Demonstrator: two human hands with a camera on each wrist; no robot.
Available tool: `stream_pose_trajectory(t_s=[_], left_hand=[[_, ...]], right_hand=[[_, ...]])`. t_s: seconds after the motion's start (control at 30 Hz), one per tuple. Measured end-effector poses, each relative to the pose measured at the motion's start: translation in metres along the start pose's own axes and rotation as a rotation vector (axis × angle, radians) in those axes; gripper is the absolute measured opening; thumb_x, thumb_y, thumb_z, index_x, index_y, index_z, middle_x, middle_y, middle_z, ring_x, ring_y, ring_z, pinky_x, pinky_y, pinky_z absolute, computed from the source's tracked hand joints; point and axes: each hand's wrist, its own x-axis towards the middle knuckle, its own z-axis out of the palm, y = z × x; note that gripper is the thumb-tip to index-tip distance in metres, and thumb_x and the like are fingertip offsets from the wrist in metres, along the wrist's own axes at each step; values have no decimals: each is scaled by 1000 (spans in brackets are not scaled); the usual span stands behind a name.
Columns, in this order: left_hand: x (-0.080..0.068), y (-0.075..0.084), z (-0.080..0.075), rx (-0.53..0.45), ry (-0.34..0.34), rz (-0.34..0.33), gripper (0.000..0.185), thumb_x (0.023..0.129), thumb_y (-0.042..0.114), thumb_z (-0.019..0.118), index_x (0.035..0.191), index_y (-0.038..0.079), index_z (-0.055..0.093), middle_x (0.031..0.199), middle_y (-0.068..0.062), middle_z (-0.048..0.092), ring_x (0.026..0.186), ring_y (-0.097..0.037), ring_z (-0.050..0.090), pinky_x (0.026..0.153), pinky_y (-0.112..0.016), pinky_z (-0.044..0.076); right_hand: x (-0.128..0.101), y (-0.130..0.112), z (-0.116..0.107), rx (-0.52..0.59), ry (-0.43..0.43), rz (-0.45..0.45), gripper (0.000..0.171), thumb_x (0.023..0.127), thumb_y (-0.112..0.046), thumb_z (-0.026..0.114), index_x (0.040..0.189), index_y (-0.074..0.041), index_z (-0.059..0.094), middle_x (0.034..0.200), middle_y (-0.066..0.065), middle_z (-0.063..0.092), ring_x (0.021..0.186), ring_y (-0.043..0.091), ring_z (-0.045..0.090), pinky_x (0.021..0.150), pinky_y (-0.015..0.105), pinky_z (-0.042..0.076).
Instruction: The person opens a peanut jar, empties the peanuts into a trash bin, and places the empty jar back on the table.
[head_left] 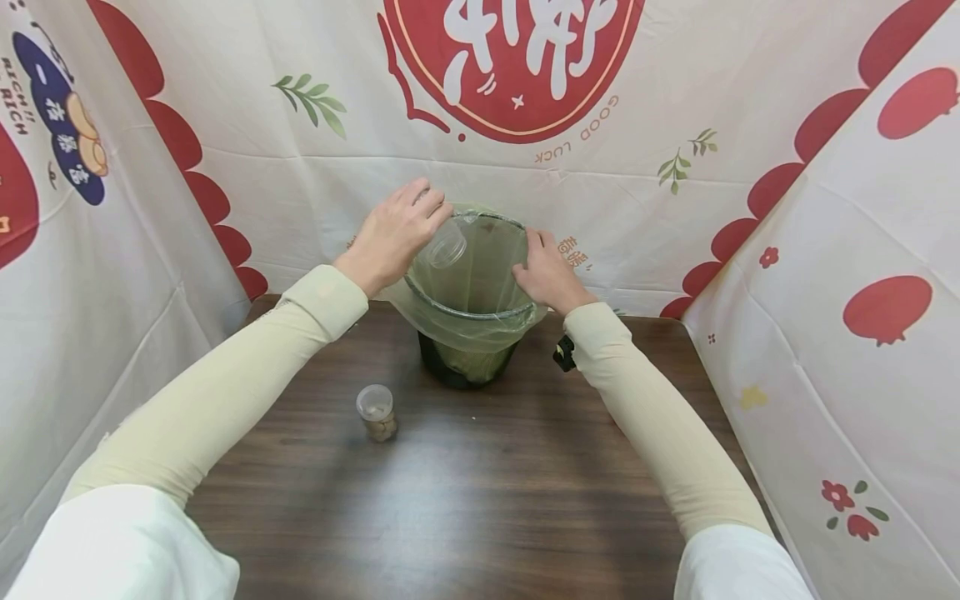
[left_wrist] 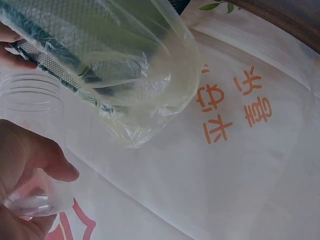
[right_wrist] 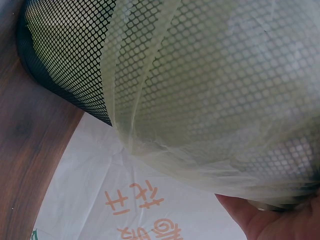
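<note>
A black mesh bin [head_left: 467, 367] lined with a pale green plastic bag [head_left: 472, 275] stands at the far middle of the dark wooden table [head_left: 480, 500]. My left hand [head_left: 393, 233] grips a clear empty plastic jar [head_left: 445, 246], tipped mouth-down over the bin's opening; in the left wrist view the jar [left_wrist: 30, 150] lies in the palm [left_wrist: 25, 160] beside the bag [left_wrist: 125, 75]. My right hand [head_left: 546, 271] holds the bin's right rim; the right wrist view shows the mesh [right_wrist: 70, 55] under the bag [right_wrist: 210, 100] and part of the palm [right_wrist: 270, 222].
A second small jar [head_left: 377, 412] with brownish contents and a clear lid stands on the table, nearer me and left of the bin. A small black object [head_left: 564, 353] sits by my right wrist. Printed white cloth walls [head_left: 825, 250] close in the table at back and sides.
</note>
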Motion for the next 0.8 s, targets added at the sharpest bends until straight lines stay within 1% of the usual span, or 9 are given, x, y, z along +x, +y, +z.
stream_pose_trajectory(t_s=[0.13,0.23,0.4,0.53,0.67,0.8], left_hand=[[1,-1,-3,11,-16,10,36,90,-17,62,124,-3,64,121,-19,64,119,-40,56,112,-45,52],[2,-2,-6,17,-19,23,39,89,-14,66,127,-3,64,123,-20,64,119,-40,56,109,-44,54],[10,-7,-17,-1,-4,38,45,90,-12,69,134,-4,62,129,-22,65,122,-41,57,109,-42,55],[16,-12,-28,-55,10,8,46,93,-14,66,138,-5,60,131,-24,64,125,-41,57,108,-43,57],[18,-14,-33,-89,8,-47,45,95,-15,63,139,-4,59,133,-24,63,127,-42,57,98,-45,63],[16,-15,-32,-88,-5,-95,42,97,-12,60,138,-4,58,131,-26,64,124,-42,59,80,-50,66]], right_hand=[[1,1,0,0,-3,-4,78,108,-22,53,171,1,12,176,26,17,162,47,26,130,60,30],[1,0,0,7,-8,-4,78,109,-22,53,172,0,12,176,26,17,162,46,25,130,60,30],[1,0,0,5,-17,-4,78,109,-22,52,172,0,11,176,26,16,163,46,25,131,59,30],[1,1,0,-1,-11,-6,78,108,-21,52,171,1,12,176,26,17,162,46,26,130,59,31],[1,1,0,-4,-4,-5,78,108,-21,53,171,1,13,175,26,18,161,46,27,130,59,31],[2,1,1,-6,-5,-5,77,109,-21,52,171,1,12,176,26,18,162,46,26,131,59,30]])
